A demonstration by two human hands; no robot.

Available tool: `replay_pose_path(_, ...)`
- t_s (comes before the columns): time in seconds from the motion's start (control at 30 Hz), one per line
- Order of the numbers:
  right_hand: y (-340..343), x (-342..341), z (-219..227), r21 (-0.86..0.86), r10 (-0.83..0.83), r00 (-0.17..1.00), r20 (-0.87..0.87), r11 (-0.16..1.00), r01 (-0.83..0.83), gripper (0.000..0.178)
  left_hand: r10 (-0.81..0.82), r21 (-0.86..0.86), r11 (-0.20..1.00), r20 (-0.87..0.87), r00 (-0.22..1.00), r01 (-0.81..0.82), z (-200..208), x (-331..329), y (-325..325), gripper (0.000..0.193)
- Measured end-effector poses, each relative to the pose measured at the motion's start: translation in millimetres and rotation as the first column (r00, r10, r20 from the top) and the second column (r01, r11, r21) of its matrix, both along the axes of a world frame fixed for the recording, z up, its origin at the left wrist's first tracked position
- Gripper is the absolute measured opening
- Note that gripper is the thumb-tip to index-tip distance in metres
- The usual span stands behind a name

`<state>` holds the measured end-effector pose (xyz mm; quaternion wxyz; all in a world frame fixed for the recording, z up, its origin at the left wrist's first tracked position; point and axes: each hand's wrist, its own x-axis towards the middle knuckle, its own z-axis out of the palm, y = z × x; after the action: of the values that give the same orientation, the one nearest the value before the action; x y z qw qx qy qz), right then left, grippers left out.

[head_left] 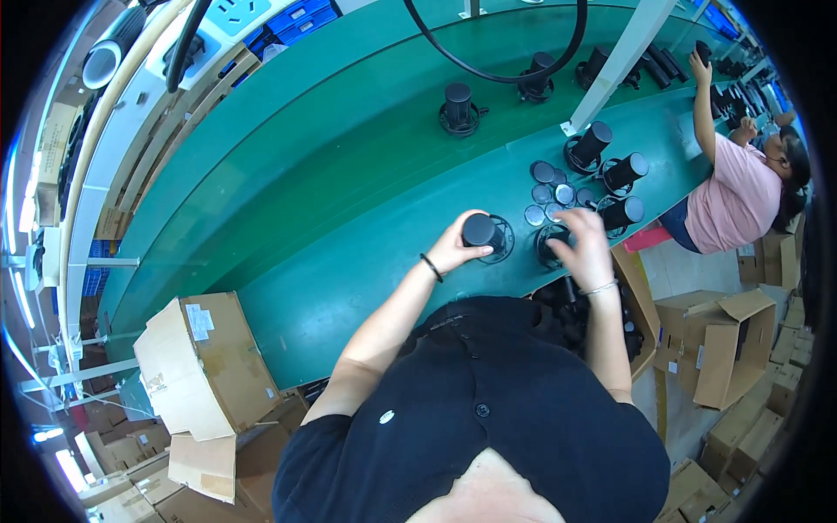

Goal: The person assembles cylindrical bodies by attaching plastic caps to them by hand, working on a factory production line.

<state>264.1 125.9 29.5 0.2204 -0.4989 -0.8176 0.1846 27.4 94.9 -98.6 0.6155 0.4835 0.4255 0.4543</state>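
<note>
Cylinder (pixel 479 229), black, with an open ring frame (pixel 507 240) at its base, is gripped in the left hand (pixel 453 246) at the green worktop (pixel 349 261), directly in front of the body. The thumb is laid across its near side and the fingers are placed round its far side; whether the frame is supported by the worktop cannot be told. The right hand (pixel 586 248) is held just to the right, with thumb and fingers curved and parted over a ringed part (pixel 547 253); whether that part is gripped or only covered cannot be told. Beyond the right hand, round discs (pixel 541 172), some pale-faced and some dark, are grouped on the worktop. Three black units (pixel 594 142) are placed beside the discs, toward the right. More units of like shape are set out along the recessed green strip (pixel 366 148) at the far side, above which a black cable (pixel 497 80) is looped. Below the right forearm, black parts (pixel 571 303) are contained in an open carton (pixel 643 301). Another carton (pixel 231 349) is positioned at the worktop's left end. Farther right, a black piece (pixel 703 50) is held up by a co-worker (pixel 737 196) in a pink shirt.
</note>
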Motion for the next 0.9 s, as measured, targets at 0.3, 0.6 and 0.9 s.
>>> replay_pose_path(0.3,-0.9,48.8,-58.9,-0.221,-0.118,0.993,0.001,0.968,0.116,0.069,0.035,-0.038,0.999,0.513,0.858,-0.019,56.1,-36.5,-36.4,0.06)
replay_pose_path(0.6,-3.0,-6.7,-50.9,-0.196,-0.163,0.976,-0.143,0.971,0.133,0.063,0.097,-0.084,0.995,0.659,0.746,-0.055,68.7,-54.4,-59.2,0.052)
replay_pose_path(0.9,10.7,-91.2,-40.1,-0.284,0.029,0.884,-0.467,0.942,-0.181,0.065,0.361,-0.147,0.931,0.506,0.783,-0.334,61.9,-79.6,-92.0,0.046)
